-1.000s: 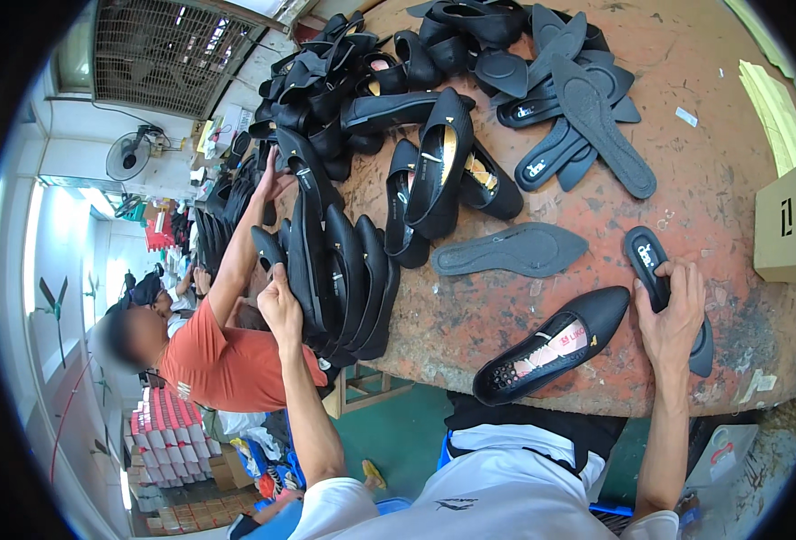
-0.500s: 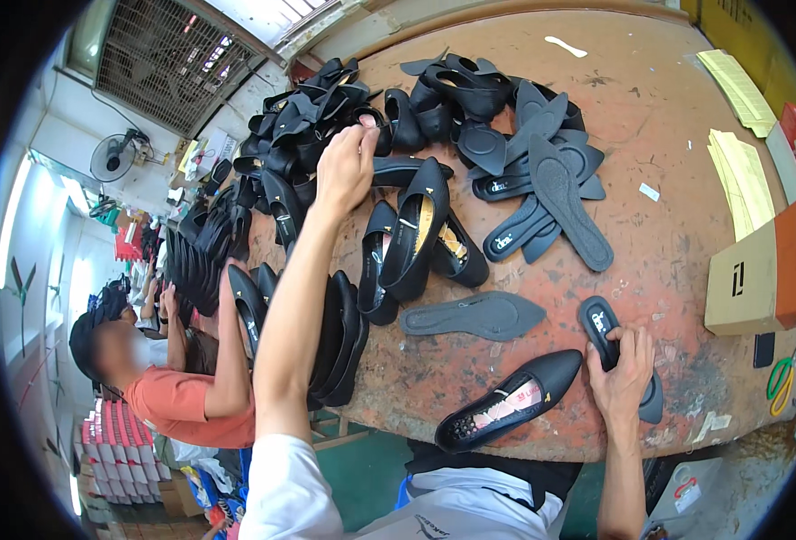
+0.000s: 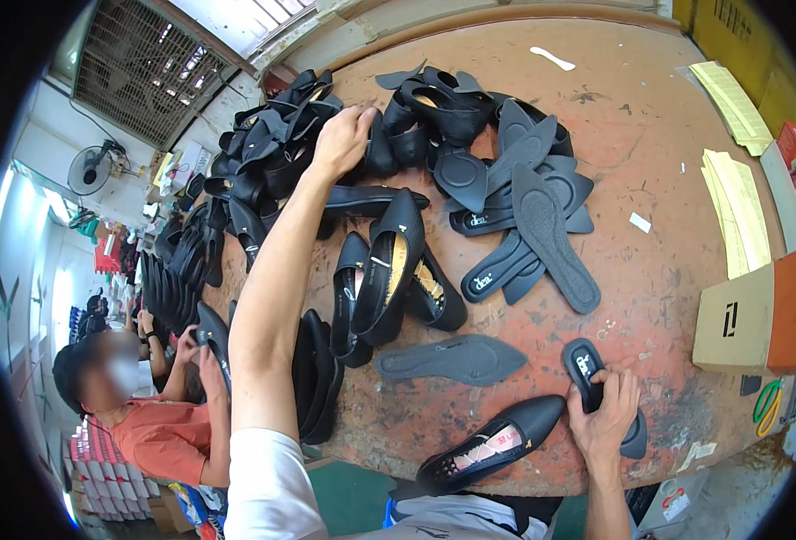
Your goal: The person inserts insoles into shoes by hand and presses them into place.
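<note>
My left hand [image 3: 342, 142] reaches across to the far pile of black shoes [image 3: 276, 135]. Its fingers are bent round the end of a black pump [image 3: 379, 150]; part of the grip is hidden. Near the table's front edge, my right hand [image 3: 605, 416] has its fingers closed over a black insole [image 3: 582, 359], which lies on the table. Left of that hand lies a pointed black flat shoe [image 3: 497, 441] with pinkish paper inside. Behind the shoe is a loose dark grey insole [image 3: 452, 359], flat on the table.
Several black shoes [image 3: 389, 270] stand mid-table, beside a heap of pointed insoles [image 3: 551, 234]. Yellow paper sheets [image 3: 736, 211], a cardboard box [image 3: 745, 324] and green-and-yellow scissors [image 3: 766, 408] are at the right. A co-worker in an orange shirt [image 3: 164, 441] handles a shoe at the left.
The view has tilted, so the table sits lower. My left hand has shifted slightly at the pile, and the shoe by its fingers has turned. My right hand stays on the insole.
</note>
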`<action>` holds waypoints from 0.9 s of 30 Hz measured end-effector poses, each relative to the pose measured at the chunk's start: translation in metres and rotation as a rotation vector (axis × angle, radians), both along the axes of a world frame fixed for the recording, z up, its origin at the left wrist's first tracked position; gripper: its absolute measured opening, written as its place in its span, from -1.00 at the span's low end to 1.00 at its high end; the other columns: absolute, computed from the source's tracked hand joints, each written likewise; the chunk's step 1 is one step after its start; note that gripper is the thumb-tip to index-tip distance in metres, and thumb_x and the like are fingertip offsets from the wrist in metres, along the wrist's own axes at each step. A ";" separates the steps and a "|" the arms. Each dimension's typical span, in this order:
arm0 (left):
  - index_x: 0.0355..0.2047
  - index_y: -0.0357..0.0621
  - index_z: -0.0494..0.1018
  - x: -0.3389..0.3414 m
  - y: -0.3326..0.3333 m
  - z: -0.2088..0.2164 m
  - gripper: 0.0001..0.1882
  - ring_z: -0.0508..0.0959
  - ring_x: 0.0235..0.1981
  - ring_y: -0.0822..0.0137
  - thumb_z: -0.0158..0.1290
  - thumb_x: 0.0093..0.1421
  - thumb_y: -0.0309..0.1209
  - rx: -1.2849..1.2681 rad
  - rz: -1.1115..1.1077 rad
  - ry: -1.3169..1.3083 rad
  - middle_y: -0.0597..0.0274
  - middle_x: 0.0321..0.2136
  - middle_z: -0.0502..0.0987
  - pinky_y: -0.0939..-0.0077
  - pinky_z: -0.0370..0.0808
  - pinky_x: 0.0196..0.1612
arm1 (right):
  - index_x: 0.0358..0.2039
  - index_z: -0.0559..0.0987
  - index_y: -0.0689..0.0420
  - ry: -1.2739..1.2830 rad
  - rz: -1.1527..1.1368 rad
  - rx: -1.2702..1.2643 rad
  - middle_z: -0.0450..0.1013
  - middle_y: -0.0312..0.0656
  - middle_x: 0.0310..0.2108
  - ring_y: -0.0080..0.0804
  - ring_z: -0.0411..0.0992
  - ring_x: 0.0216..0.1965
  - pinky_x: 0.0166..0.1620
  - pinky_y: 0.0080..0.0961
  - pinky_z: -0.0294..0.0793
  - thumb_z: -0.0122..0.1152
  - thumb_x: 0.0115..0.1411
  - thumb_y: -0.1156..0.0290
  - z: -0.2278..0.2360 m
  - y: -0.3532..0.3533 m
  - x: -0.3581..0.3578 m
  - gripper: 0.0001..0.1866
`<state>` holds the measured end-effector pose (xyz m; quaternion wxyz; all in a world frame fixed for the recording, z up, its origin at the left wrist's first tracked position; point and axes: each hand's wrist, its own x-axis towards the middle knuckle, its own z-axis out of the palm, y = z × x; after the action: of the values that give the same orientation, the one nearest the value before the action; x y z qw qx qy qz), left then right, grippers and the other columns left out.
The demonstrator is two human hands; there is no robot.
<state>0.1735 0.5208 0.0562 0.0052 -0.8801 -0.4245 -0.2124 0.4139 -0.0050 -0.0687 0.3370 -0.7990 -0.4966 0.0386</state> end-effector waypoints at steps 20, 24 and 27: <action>0.10 -0.53 0.46 0.150 0.065 0.061 -0.06 0.56 0.17 -0.18 -0.22 0.51 0.35 -0.264 -0.053 -0.312 -0.47 0.09 0.56 0.08 0.42 0.26 | -0.24 0.52 0.14 -0.042 -0.006 -0.063 0.47 -0.04 -0.10 0.01 0.43 -0.12 -0.05 -0.10 0.37 0.50 -0.05 0.42 -0.003 0.004 -0.001 -0.63; 0.15 -0.58 0.45 0.148 0.063 0.062 0.01 0.55 0.18 -0.19 -0.21 0.48 0.39 -0.229 -0.026 -0.278 -0.48 0.11 0.55 0.07 0.41 0.29 | -0.24 0.53 0.14 -0.030 -0.013 -0.065 0.47 -0.06 -0.10 0.00 0.43 -0.12 -0.05 -0.10 0.37 0.50 -0.05 0.42 -0.003 0.004 -0.002 -0.63; 0.11 -0.60 0.49 0.144 0.056 0.067 0.06 0.56 0.18 -0.16 -0.18 0.43 0.44 -0.187 0.013 -0.279 -0.50 0.11 0.55 0.10 0.41 0.29 | -0.24 0.52 0.13 -0.039 -0.011 -0.062 0.47 -0.06 -0.11 -0.01 0.43 -0.13 -0.05 -0.10 0.37 0.50 -0.04 0.42 -0.004 0.004 -0.002 -0.63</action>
<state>0.3176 0.5772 0.1232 -0.1341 -0.8360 -0.4449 -0.2920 0.4122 -0.0015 -0.0729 0.3024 -0.8124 -0.4972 0.0368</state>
